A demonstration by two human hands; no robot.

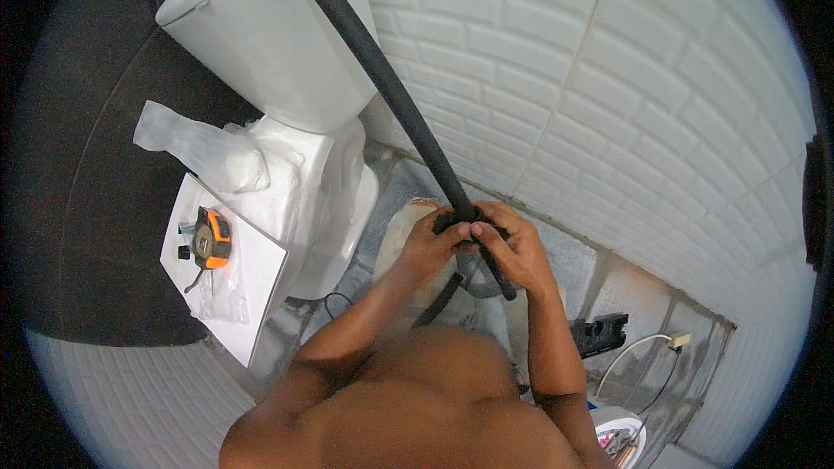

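Note:
A long black tube (382, 69) with a matte, foam-like surface slants down from the top of the head view, past the toilet, to my hands. My left hand (427, 248) is closed around its lower part, thumb pressed near the middle. From the other side my right hand (518, 247) grips it too, and the two thumb tips almost meet. Below my right fingers a narrower black end (501, 280) sticks out. A shorter dark tube piece (440, 300) shows lower down between my forearms; whether it joins the long one is hidden.
At left stands a white toilet (269, 43) with a plastic bag (208, 152) on it. Beside it, a white board (249, 337) carries an orange-and-black tape measure (211, 239). On the floor at right are a black plastic case (601, 335), a socket block (679, 341) with cables, and a white bucket (638, 434).

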